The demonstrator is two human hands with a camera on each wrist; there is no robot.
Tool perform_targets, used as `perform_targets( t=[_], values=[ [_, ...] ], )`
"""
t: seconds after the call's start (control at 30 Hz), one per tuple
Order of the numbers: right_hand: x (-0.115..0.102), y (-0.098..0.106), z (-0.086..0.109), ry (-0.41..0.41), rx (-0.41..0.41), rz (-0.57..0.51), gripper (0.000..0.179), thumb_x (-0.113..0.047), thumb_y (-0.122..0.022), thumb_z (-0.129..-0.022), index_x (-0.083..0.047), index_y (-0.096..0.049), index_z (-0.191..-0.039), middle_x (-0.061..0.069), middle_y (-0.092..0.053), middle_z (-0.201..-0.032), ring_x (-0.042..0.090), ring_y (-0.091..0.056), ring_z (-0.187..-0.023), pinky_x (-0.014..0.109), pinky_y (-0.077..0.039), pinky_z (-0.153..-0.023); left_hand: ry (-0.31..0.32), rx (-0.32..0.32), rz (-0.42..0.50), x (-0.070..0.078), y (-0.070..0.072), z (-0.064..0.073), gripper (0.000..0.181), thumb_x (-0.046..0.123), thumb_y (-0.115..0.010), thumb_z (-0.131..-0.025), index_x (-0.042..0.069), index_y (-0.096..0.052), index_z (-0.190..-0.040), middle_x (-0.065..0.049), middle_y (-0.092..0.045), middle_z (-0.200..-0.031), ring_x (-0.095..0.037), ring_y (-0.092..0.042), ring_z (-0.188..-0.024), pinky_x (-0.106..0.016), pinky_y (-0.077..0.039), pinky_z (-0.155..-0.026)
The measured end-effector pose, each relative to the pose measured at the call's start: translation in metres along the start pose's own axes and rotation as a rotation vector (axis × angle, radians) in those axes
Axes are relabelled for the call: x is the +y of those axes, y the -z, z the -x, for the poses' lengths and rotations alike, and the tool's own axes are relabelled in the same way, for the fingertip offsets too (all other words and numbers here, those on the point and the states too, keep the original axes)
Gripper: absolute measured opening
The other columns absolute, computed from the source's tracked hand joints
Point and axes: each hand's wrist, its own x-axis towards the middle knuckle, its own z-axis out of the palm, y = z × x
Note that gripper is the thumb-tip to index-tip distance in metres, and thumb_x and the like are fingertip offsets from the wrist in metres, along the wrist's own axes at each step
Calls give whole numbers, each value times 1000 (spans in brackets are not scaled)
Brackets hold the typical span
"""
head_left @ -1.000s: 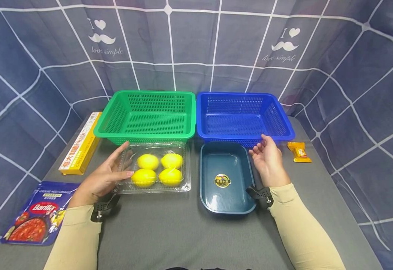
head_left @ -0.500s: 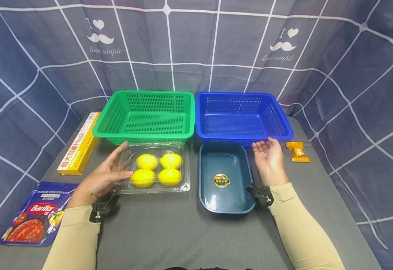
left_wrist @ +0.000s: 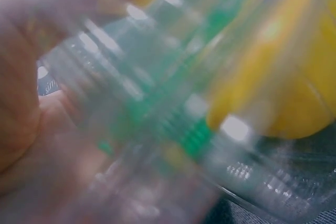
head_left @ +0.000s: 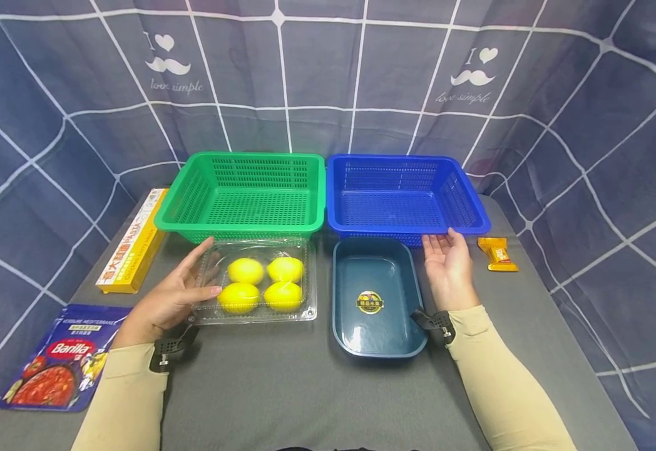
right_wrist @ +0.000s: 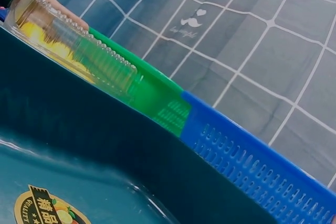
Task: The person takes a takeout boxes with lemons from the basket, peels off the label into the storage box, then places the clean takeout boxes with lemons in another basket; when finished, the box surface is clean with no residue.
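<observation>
My left hand [head_left: 178, 291] is at the left end of a clear plastic clamshell box [head_left: 271, 317] with several yellow lemons [head_left: 246, 270] inside. Its thumb lies over the box's near left part. The index finger stretches along the far left corner, and the other fingers show through the plastic. In the left wrist view the box [left_wrist: 252, 182] and a lemon [left_wrist: 283, 87] appear blurred and close. My right hand [head_left: 451, 269] lies palm up, fingers loosely extended, fingertips at the front rim of the blue basket [head_left: 409, 230]. Just left of it stands a dark teal tray [head_left: 390, 335] bearing a fruit sticker.
A green basket [head_left: 240, 225] stands beside the blue one, behind the box. To the left are a yellow pasta box [head_left: 133, 244] and a blue Barilla pouch [head_left: 63, 357]. A small orange wrapped snack [head_left: 497, 254] lies right of the right hand. Checked cloth [head_left: 322, 75] hangs around the grey table.
My right hand has shifted slightly right and turned palm up, its fingers straightening by the blue basket's front. My left hand and the lemon box stay where they were.
</observation>
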Motion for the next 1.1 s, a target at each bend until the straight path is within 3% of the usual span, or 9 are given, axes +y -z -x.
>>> perform_targets(
  t=[0.1, 0.43, 0.53, 0.67, 0.8, 0.93, 1.03, 1.1],
  values=[
    [2, 1, -3, 3, -7, -22, 37, -8, -56, -109, -7, -39, -141, 8, -45, -135, 19, -43, -132, 36, -41, -115, -10, -10, -1, -1, 1, 1, 103, -18, -58, -97, 23, -1, -171, -20, 15, -172, -48, 9, -154, -29, -45, -108],
    [2, 5, -5, -15, -10, -33, 25, -9, -57, -109, -6, -45, -130, 8, -49, -123, 19, -51, -112, 33, -47, -109, -7, 22, 5, 0, -4, 2, 103, -19, -60, -95, 25, -6, -171, -20, 15, -172, -46, 8, -155, -32, -41, -110],
    [2, 6, -6, -13, -6, -37, 26, -8, -58, -108, -6, -45, -131, 8, -50, -123, 20, -51, -113, 34, -47, -109, -12, 47, 12, 3, -8, 3, 103, -21, -60, -94, 28, -11, -171, -22, 13, -172, -47, 7, -155, -30, -45, -108],
    [3, 6, -8, -8, -3, -40, 26, -8, -58, -108, -6, -45, -130, 9, -50, -122, 20, -52, -111, 34, -48, -108, -35, 86, 13, 6, -12, 5, 102, -23, -60, -92, 26, -17, -171, -21, 12, -173, -41, 4, -156, -25, -55, -94],
    [3, 6, -9, -7, -6, -35, 25, -8, -58, -108, -6, -44, -129, 9, -49, -120, 20, -52, -107, 33, -49, -106, -59, 116, 10, 10, -16, 8, 101, -23, -61, -91, 23, -20, -170, -20, 11, -172, -30, -22, -149, -22, -57, -80],
    [3, 6, -10, -10, -13, -41, 21, -7, -57, -108, -5, -45, -125, 9, -50, -115, 20, -53, -103, 33, -50, -104, -60, 139, 36, 14, -18, 9, 97, -24, -60, -92, 22, -24, -170, -23, 5, -171, -16, -53, -119, -22, -57, -78],
    [3, 6, -10, -13, -13, -52, 18, -7, -57, -108, -5, -47, -122, 10, -51, -112, 21, -53, -101, 33, -50, -104, -55, 157, 57, 16, -18, 9, 95, -24, -59, -92, 19, -25, -169, -25, 1, -169, -14, -57, -115, -22, -57, -80],
    [3, 6, -10, -12, -12, -53, 19, -7, -58, -108, -5, -46, -123, 10, -51, -113, 20, -53, -102, 33, -49, -105, -47, 168, 69, 17, -19, 10, 94, -25, -59, -92, 18, -26, -169, -26, 0, -170, -16, -56, -121, -23, -58, -82]
  ],
)
